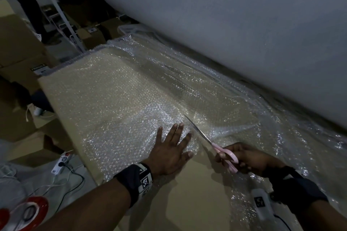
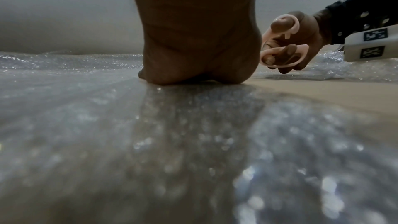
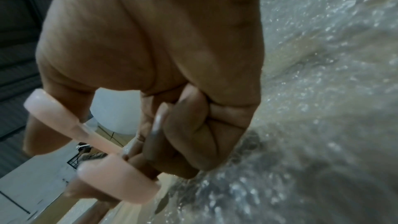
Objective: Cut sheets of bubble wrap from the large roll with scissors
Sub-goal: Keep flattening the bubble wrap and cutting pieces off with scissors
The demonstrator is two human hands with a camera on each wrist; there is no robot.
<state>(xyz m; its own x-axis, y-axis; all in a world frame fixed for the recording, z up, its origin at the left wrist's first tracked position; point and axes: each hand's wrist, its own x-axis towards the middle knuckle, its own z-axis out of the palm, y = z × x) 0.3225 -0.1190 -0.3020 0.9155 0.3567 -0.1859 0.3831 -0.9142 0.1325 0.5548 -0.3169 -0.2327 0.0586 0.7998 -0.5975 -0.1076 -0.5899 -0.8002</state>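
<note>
The left hand (image 1: 170,153) presses flat, fingers spread, on the bubble wrap (image 1: 120,90) while the right hand (image 1: 247,157) grips pink scissors (image 1: 223,153) beside the large roll (image 1: 225,24).

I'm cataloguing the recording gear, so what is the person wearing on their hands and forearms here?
Both hands are bare, without gloves, and no sleeves cover the forearms. The left hand has a dark wrist strap carrying a white block printed with black-and-white square code markers. The right hand has a similar dark strap with metal studs, a white marker-tagged camera unit and a thin black cable trailing from it.
</note>
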